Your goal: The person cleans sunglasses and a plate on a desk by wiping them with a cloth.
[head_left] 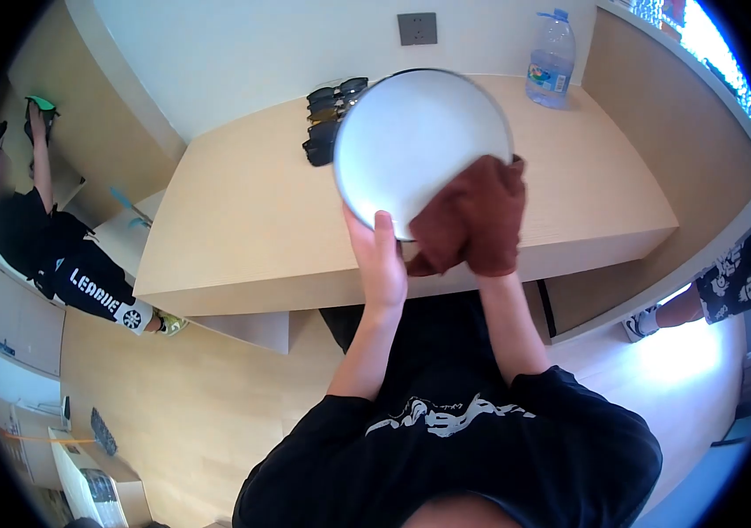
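Note:
A round pale disc (pixel 424 145) with a thin dark rim is held up above the desk; whether it is a plate or a mirror I cannot tell. My left hand (pixel 380 260) grips its lower left edge, thumb on the front face and fingers behind. A brown cloth (pixel 472 216) covers my right hand (pixel 497 280) almost to the wrist and lies against the disc's lower right part. The fingers inside the cloth are hidden. Several pairs of sunglasses (pixel 323 141) lie behind the disc to the left, partly covered by it.
The light wooden desk (pixel 252 211) stands against a wall with a grey socket (pixel 417 29). A large water bottle (pixel 552 66) is at the back right, near a side panel (pixel 684 123). Another person (pixel 32 229) is at the left; someone's leg (pixel 679 312) shows at right.

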{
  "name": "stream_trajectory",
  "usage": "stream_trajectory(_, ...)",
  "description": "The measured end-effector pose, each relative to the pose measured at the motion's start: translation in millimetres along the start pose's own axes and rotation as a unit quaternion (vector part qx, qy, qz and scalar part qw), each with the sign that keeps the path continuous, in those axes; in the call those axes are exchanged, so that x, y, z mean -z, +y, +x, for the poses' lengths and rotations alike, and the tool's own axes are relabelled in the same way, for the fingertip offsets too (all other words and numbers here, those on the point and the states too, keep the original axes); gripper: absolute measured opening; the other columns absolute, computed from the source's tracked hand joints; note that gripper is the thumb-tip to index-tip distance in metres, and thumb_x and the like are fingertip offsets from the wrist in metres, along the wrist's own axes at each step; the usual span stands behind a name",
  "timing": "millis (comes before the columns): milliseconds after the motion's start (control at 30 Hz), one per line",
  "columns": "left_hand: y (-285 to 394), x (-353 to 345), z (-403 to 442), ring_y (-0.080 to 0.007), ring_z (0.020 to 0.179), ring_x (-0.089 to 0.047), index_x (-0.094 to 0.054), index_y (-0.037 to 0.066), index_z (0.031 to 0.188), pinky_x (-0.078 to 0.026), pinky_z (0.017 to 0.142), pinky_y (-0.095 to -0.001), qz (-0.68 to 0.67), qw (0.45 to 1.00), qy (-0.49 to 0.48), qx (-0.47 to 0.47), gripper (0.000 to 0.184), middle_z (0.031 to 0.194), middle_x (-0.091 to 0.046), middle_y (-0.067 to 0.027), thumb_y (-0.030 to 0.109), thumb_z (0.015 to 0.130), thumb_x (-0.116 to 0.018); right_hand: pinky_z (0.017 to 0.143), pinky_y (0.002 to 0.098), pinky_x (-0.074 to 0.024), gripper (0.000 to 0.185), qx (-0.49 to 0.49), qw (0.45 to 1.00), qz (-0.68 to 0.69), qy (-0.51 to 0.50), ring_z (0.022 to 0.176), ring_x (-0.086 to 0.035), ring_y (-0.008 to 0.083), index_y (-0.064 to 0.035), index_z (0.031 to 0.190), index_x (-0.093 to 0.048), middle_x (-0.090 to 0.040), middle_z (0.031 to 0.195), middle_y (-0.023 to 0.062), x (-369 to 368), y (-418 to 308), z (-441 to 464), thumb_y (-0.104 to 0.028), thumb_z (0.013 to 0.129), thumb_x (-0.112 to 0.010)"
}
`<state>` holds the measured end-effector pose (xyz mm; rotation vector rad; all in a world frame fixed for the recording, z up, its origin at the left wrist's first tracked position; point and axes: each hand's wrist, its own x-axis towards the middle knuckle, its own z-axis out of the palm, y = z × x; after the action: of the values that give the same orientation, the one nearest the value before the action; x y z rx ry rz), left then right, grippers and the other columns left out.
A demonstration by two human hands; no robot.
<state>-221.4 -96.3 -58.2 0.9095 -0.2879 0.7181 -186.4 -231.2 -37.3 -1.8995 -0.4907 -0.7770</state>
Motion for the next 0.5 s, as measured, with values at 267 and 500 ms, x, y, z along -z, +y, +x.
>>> stream_trajectory(267,38.5,-13.1,31.9,-0.0286,0.123,-0.050,-0.038,-0.004,0.139,-0.043,0.101,-0.0406,0.119,0.978,0.168,-0.007,0.052,0.136,-0.048,-0.0181,0.031,0.101,-0.048,0.075,0.0286,-0.0485,0.018,-0.262,0.891,0.368,0.043,0.084,-0.057,0.0124,-0.0040,0.105,-0.055,-0.060,0.090,0.0018,-19.4,-55.0,-8.7,-0.019,0.097,-0.055)
stream_trajectory(500,70.9,31.1,15.0,-0.0179,0.097,-0.063,-0.061,-0.006,0.114,-0.048,0.086,-0.0292,0.198,0.966,0.011,-0.169,0.024,0.108,-0.067,-0.0148,0.008,0.095,-0.057,0.085,0.0281,-0.0503,0.019,-0.005,0.978,0.210,0.012,0.095,-0.064,0.0172,-0.0047,0.106,-0.064,-0.067,0.104,0.0061,33.4,-85.8,-0.5,-0.003,0.087,-0.065)
